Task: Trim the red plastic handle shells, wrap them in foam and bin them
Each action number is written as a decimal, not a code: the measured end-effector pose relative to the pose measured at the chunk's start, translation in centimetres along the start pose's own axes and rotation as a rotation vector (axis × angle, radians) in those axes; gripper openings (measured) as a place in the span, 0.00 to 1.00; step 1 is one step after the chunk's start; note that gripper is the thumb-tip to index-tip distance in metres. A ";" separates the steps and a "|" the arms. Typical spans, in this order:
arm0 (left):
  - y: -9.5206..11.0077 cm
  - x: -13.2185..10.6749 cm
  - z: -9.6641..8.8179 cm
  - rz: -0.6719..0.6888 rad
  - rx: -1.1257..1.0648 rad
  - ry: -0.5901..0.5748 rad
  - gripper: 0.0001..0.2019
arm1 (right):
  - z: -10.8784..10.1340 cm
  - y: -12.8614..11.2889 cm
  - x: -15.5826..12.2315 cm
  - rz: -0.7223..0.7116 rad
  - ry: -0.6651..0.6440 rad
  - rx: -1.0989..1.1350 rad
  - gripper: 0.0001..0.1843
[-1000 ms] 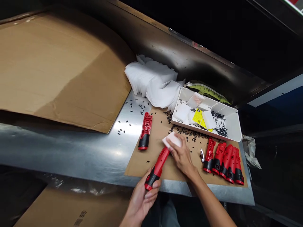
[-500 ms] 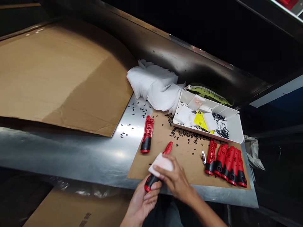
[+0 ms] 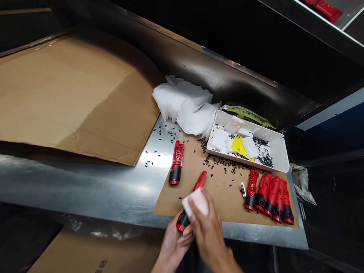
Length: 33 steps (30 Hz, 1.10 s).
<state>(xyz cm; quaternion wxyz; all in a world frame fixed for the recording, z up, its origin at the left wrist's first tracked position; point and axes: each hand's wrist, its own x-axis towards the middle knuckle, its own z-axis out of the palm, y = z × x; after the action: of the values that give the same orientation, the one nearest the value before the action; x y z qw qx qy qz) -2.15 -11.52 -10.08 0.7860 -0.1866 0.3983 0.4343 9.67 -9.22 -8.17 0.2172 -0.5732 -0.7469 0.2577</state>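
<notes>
My left hand grips the black end of a red and black tool handle at the near edge of the brown cardboard mat. My right hand presses a small white wipe onto the middle of that handle, fingers closed over it. The handle's red tip sticks out beyond the wipe toward the white tray.
Another red handle lies at the mat's left edge. Several more are lined up at the right. A stack of white wipes sits behind. Small black pieces are scattered about. A large cardboard sheet covers the steel table at left.
My right hand slid the white wipe from the handle's tip down toward the black end near my left hand. The handle stayed in my left hand.
</notes>
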 end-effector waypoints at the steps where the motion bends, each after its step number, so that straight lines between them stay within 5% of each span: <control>1: 0.0 0.0 0.1 0.000 0.000 0.005 0.28 | 0.4 -0.4 -0.3 -0.006 0.004 0.017 0.25; 7: 0.2 -0.1 0.1 0.012 0.005 -0.027 0.25 | 1.5 -1.2 0.8 0.151 0.151 0.083 0.23; 12: 0.0 0.3 -0.4 0.043 0.017 0.007 0.22 | 1.9 -1.2 0.2 0.048 0.128 0.157 0.23; 17: 0.1 0.5 -0.6 0.037 0.039 -0.055 0.18 | 1.3 -0.7 1.8 0.154 0.213 0.112 0.21; 21: 0.2 0.6 -0.8 0.036 0.053 -0.030 0.17 | 1.5 -1.7 0.0 0.048 0.118 0.202 0.21; 26: 0.3 0.4 -0.5 0.065 0.064 -0.049 0.19 | 1.7 -1.3 2.6 0.217 0.214 0.186 0.22; 31: 0.6 0.2 -0.4 0.062 0.086 -0.039 0.15 | 2.9 -0.9 0.7 0.112 0.247 0.311 0.23; 33: 0.6 0.3 -0.5 0.063 0.088 -0.041 0.15 | 2.5 -0.5 1.2 0.201 0.247 0.277 0.22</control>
<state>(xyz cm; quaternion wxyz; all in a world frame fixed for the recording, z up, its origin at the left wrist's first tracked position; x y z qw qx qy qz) -2.78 -11.31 -10.57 0.7875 -0.1303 0.4063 0.4448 7.42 -8.56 -9.74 0.3570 -0.6365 -0.6112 0.3062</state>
